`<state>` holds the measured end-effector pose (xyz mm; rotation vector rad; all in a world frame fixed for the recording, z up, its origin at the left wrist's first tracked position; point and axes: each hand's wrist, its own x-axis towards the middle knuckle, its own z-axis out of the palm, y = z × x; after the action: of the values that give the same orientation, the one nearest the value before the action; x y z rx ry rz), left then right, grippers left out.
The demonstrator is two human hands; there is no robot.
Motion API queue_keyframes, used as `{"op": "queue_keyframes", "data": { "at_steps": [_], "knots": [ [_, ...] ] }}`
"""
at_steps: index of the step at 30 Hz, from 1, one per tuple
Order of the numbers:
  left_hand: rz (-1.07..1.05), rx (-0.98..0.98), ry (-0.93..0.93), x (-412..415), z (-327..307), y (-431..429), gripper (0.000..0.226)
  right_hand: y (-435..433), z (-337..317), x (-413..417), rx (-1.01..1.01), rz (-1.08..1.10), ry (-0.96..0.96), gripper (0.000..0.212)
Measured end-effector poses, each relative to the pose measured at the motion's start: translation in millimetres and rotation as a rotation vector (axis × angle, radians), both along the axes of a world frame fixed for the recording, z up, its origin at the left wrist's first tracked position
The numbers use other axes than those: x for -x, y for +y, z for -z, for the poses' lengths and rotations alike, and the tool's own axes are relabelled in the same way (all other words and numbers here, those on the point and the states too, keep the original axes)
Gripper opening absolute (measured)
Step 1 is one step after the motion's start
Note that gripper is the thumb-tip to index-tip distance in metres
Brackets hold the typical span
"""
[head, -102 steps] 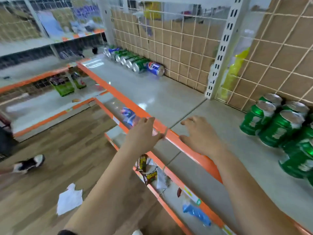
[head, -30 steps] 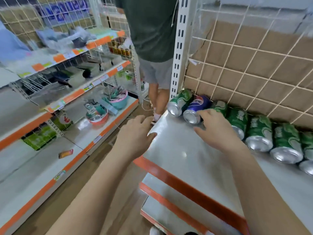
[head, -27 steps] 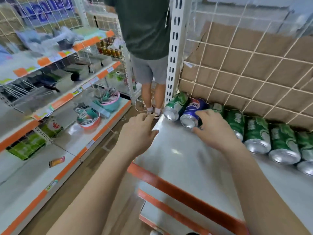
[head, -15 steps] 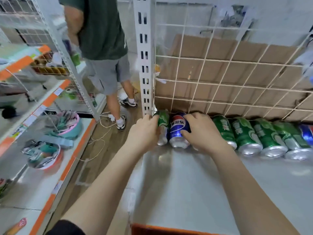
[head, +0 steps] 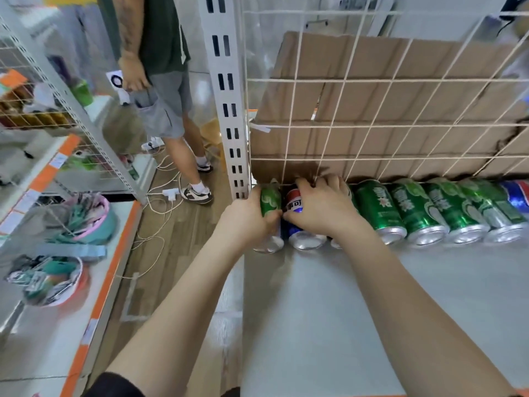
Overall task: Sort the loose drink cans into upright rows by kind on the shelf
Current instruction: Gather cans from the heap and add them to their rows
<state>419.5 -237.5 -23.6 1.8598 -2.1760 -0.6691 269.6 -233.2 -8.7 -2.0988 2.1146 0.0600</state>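
Both hands have closed in from half a second back: the left hand (head: 246, 222), then only touching, now has its fingers curled round the end green can (head: 270, 200) just right of the white slotted post (head: 229, 110). The right hand (head: 323, 210) lies over the blue can (head: 294, 206) next along from the post, fingers bent over its top and thumb pinching its near side. Both cans lie on their sides, as do the other green cans (head: 415, 210) running further right from the post to a second blue can (head: 515, 196).

The likeliest mishap is a roll. The grey shelf (head: 343, 310) looks smooth and glossy, so pulling two cans out could let the neighbours drift into the gap. The end green can sits at the shelf's open side by the post, and a slipped grip there could drop it to the floor.

Behind the post's right side a wire grid (head: 372, 124) fronts brown cardboard (head: 372, 67). Left of the post a bystander (head: 163, 53) stands on wood flooring among loose white cables (head: 160, 213), beside a lower orange-edged shelf (head: 114, 267) holding bowls of small goods.
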Motion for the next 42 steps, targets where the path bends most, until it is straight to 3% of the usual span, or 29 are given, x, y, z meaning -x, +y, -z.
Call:
{"op": "queue_keyframes", "data": {
  "at_steps": [4, 7, 10, 14, 20, 25, 30, 34, 37, 42],
  "knots": [
    [0.045, -0.213, 0.096, -19, -10, 4, 0.083, 11, 1, -9, 0.024, -0.028, -0.032, 0.069],
    [0.058, -0.381, 0.161, -29, -14, 12, 0.078, 21, 3, -21, 0.028, -0.042, -0.094, 0.061],
    [0.005, -0.354, 0.227, -30, -8, 23, 0.07, 33, 5, -26, 0.027, -0.011, -0.136, 0.059],
    [-0.105, -0.165, 0.176, -22, 1, 35, 0.075, 43, 5, -26, -0.039, 0.018, -0.2, 0.064],
    [-0.181, -0.105, 0.308, -22, -10, 60, 0.052, 70, 4, -3, -0.101, 0.097, -0.678, 0.076],
    [-0.169, -0.077, 0.459, -6, -30, 83, 0.038, 94, 0, 23, -0.147, 0.18, -1.033, 0.046],
    [-0.017, -0.106, 0.657, 27, -49, 103, 0.023, 125, -3, 57, -0.097, 0.206, -1.392, 0.029],
    [0.114, -0.165, 0.729, 67, -52, 109, 0.035, 154, -2, 87, 0.041, 0.288, -1.433, 0.004],
    [0.185, -0.193, 0.791, 108, -46, 115, 0.034, 182, -2, 110, 0.192, 0.444, -1.32, 0.035],
    [0.386, -0.22, 0.775, 174, -35, 145, 0.03, 244, 1, 148, 0.404, 0.776, -1.154, 0.045]
  ]
}}
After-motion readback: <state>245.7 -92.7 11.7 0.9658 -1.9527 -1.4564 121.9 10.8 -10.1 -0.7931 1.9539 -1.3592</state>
